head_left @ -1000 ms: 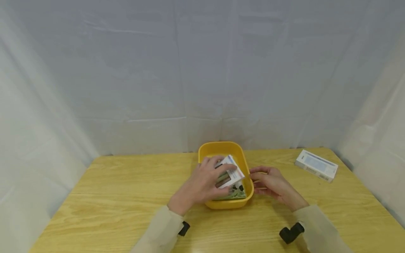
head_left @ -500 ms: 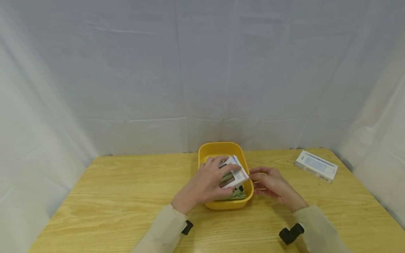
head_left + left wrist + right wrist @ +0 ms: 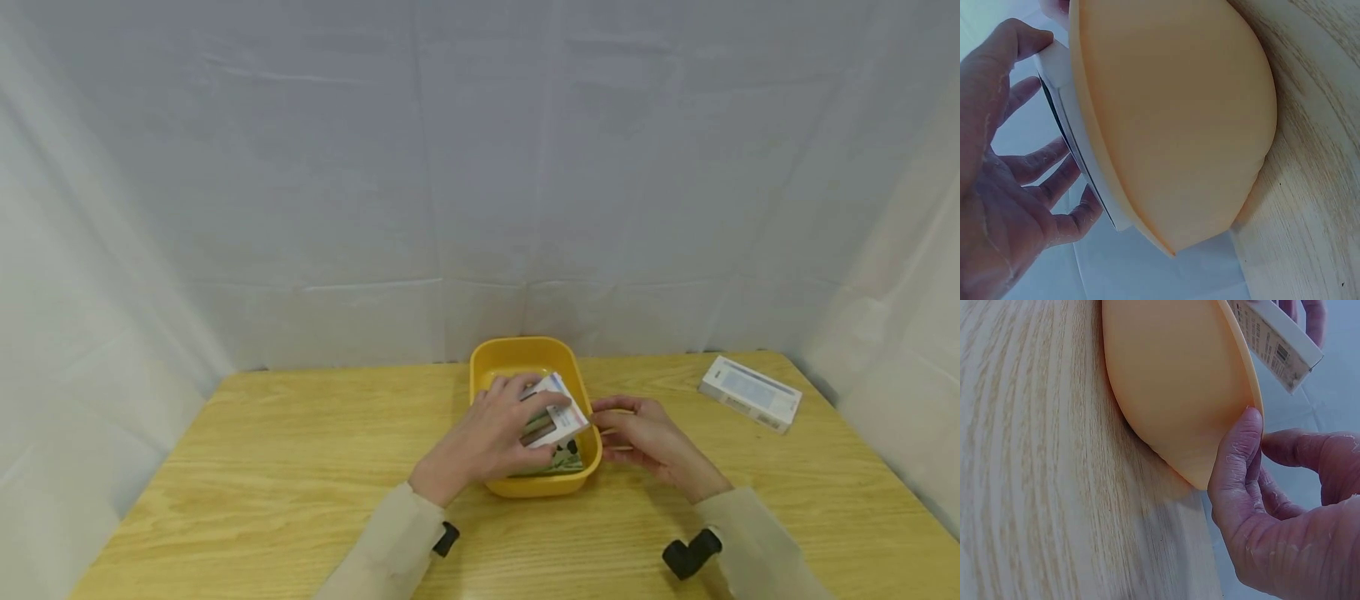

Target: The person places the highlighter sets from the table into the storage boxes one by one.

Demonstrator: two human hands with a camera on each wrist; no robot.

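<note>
My left hand (image 3: 480,437) grips a white printed box (image 3: 567,418) with a dark and greenish face, tilted over the yellow plastic tub (image 3: 540,487). In the left wrist view its thumb and fingers spread across the box (image 3: 1060,69), which lies close along the rim of the tub (image 3: 1179,125). Under the box, inside the tub, shows a flat green item with a black-and-white picture (image 3: 567,460), partly hidden. My right hand (image 3: 637,433) is at the tub's right side; in the right wrist view its thumb and finger (image 3: 1244,434) pinch the rim.
A second white box with a pale blue panel (image 3: 750,393) lies flat on the wooden table (image 3: 300,467) at the back right. White sheeting (image 3: 480,183) hangs behind the table and along both sides. Each wrist carries a black device (image 3: 690,553).
My left hand has shifted the white box a little to the right over the tub, then lowered it very slightly. My right hand and the tub stay put.
</note>
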